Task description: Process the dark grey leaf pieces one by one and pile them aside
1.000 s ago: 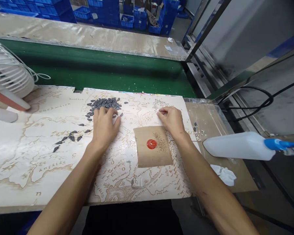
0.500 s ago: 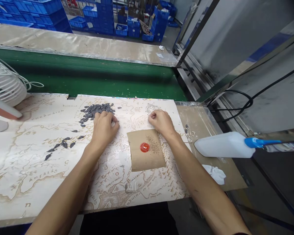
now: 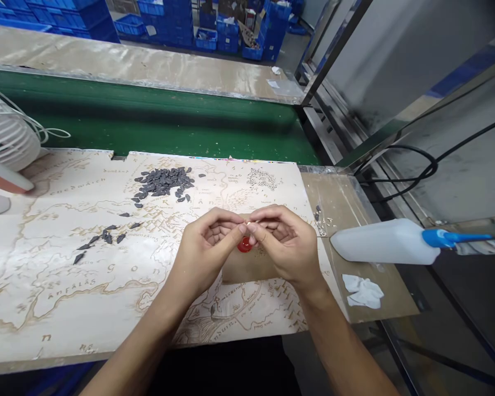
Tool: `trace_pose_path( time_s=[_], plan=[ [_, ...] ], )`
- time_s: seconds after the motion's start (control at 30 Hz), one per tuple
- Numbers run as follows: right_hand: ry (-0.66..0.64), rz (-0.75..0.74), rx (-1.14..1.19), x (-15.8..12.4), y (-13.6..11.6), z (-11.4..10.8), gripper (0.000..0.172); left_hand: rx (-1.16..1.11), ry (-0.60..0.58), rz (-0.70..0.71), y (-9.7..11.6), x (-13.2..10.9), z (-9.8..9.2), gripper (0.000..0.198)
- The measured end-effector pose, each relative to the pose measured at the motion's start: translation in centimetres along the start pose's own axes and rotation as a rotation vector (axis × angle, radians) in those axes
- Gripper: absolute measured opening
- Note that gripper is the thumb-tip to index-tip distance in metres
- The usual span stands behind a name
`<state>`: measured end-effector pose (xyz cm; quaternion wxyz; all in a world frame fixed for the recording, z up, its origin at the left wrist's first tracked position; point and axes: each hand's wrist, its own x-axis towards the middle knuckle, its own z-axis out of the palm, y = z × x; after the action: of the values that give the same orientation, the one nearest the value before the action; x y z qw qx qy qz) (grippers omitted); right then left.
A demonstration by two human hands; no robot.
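Observation:
My left hand [image 3: 202, 253] and my right hand [image 3: 292, 242] meet fingertip to fingertip, both pinched closed. Between them shows a tiny pale speck, too small to name. Just below the fingertips lies a glossy red blob [image 3: 244, 245] on a piece of brown paper [image 3: 247, 269], which the hands partly cover. Beyond my left hand is a pile of dark grey leaf-shaped pieces [image 3: 163, 181]. A scatter of tiny metallic-looking bits [image 3: 262, 179] lies past my right hand.
A map-printed sheet [image 3: 119, 297] covers the table. On the right are a white squeeze bottle [image 3: 383, 242] with a blue cap and a crumpled white tissue [image 3: 363, 291]. A white fan [image 3: 8, 132] stands at left. Behind runs a green conveyor belt [image 3: 169, 126].
My left hand has come away from the dark pile and my right hand from the tiny bits. Both have moved inward and met above the brown paper.

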<state>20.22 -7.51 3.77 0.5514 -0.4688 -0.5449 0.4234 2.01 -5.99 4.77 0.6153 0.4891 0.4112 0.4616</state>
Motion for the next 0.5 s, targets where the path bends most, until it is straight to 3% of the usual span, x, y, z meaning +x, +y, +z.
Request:
trace_pose_path(
  time_s=[0.2, 0.5],
  plan=[
    [0.066, -0.107, -0.160, -1.2, -0.8, 0.4, 0.014, -0.049, -0.004, -0.045, -0.2, -0.5, -0.1, 0.013],
    [0.092, -0.162, -0.222, -2.2, -0.9, 1.0, 0.016, -0.166, -0.044, -0.183, -0.8, -1.2, -0.5, 0.015]
  ],
)
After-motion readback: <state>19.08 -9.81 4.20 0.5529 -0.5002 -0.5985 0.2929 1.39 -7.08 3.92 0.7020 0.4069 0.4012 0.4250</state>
